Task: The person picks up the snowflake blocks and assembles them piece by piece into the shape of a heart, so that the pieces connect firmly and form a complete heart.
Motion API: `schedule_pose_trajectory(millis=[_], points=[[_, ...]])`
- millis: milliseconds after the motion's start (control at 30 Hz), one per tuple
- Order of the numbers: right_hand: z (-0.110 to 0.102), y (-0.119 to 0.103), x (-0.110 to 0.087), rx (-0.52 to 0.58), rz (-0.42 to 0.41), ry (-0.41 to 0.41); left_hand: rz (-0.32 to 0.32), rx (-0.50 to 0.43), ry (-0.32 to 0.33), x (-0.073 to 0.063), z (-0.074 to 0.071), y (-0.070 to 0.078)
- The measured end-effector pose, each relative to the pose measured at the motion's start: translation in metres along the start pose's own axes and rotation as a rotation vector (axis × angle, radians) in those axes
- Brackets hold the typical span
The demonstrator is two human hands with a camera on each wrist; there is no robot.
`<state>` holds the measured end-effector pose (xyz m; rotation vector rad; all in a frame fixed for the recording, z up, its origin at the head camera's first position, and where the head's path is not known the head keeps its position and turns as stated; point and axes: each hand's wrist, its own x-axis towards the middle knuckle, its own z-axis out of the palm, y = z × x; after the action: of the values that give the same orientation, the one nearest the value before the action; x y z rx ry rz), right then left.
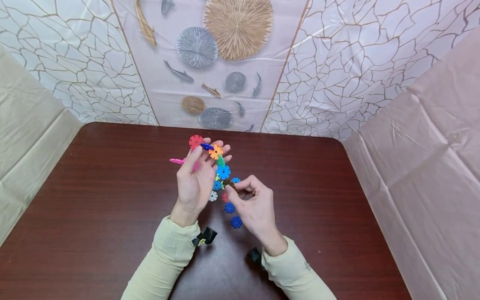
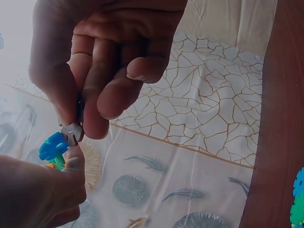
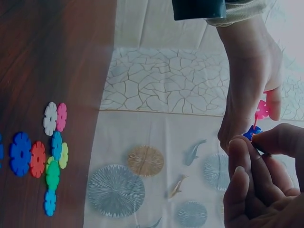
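Brown disc (image 1: pixel 228 183) might slip if the right hand (image 1: pixel 256 204), pinching it, pushes crooked; the chain (image 1: pixel 216 152) might break if the left hand (image 1: pixel 196 179), gripping it, twists.

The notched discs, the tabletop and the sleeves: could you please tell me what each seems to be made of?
Notched discs: probably moulded plastic, smooth; solid bright colours and regular slots suggest it.
Tabletop: wood or wood-look laminate, polished; reddish-brown with a pale sheen. Which one, I can't tell.
Sleeves: fabric, seemingly matte; soft creases show.
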<state>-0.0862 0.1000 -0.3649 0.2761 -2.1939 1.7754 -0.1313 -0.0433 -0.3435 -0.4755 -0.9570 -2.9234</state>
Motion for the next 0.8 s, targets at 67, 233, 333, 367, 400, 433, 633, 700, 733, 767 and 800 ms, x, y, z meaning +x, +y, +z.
schedule_pose_trajectory(millis=[67, 233, 333, 367, 400, 433, 633, 700, 733, 767, 800], points=[[0.0004, 0.0021, 0.0002, -0.010, -0.034, 0.001, 0.001, -0.004, -0.001, 0.0000, 0.0006, -0.0003], [0.0021, 0.0020, 0.0001, -0.041, -0.106, 0.017, -0.001, -0.010, -0.004, -0.0005, 0.0030, -0.0025], [0.0030, 0.0010, -0.0002, -0.070, -0.143, 0.033, 0.005, 0.004, -0.003, -0.0010, 0.0039, -0.0043], [0.0033, 0.0006, -0.0004, -0.079, -0.153, 0.036, 0.007, 0.015, -0.003, -0.0010, 0.0041, -0.0050], [0.0034, 0.0002, -0.0007, -0.091, -0.165, 0.040, 0.009, 0.027, -0.003, -0.0012, 0.0043, -0.0054], [0.0037, 0.0000, -0.0010, -0.098, -0.177, 0.043, 0.009, 0.039, -0.004, -0.0014, 0.0045, -0.0058], [0.0045, -0.0007, -0.0020, -0.114, -0.203, 0.061, 0.017, 0.097, -0.020, -0.0012, 0.0042, -0.0074], [0.0043, -0.0007, -0.0021, -0.113, -0.195, 0.063, 0.020, 0.107, -0.025, -0.0012, 0.0038, -0.0077], [0.0042, -0.0007, -0.0022, -0.112, -0.189, 0.063, 0.023, 0.110, -0.028, -0.0015, 0.0038, -0.0080], [0.0042, -0.0009, -0.0023, -0.109, -0.182, 0.063, 0.024, 0.112, -0.035, -0.0019, 0.0040, -0.0083], [0.0041, -0.0013, -0.0024, -0.108, -0.175, 0.063, 0.025, 0.117, -0.044, -0.0023, 0.0044, -0.0087]])
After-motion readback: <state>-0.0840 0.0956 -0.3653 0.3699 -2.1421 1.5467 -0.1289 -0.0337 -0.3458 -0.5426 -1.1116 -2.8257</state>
